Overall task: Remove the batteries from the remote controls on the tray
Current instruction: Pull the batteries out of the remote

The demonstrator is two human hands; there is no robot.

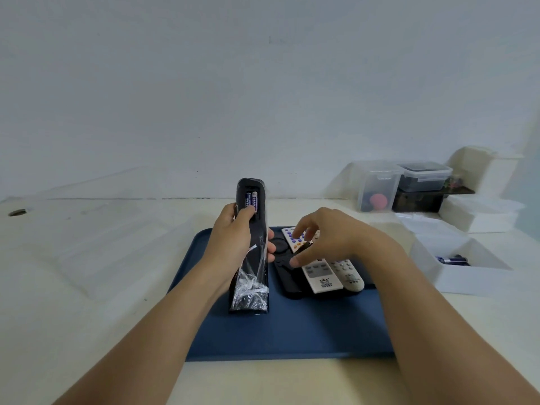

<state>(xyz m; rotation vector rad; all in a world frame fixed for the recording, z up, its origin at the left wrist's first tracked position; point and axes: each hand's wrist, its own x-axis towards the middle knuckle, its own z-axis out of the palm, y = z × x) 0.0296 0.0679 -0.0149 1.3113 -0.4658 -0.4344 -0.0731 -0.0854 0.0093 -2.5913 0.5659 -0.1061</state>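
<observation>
- The left hand (233, 238) grips a long black remote (252, 247), held upright and tilted above the blue tray (286, 331), its back facing the camera.
- Just above the left thumb, the open battery bay shows two purple batteries (251, 199) side by side.
- Clear plastic wrap (249, 285) clings to the remote below the grip.
- The right hand (324, 238) hovers with fingers spread and loosely bent, pinching nothing, over the remotes on the tray.
- Beneath those fingers lies a white remote with purple buttons (295, 239); nearer the wrist sit two pale remotes (333, 276) on a black one.
- Right of that hand, a white box (455, 270) holds loose batteries.
</observation>
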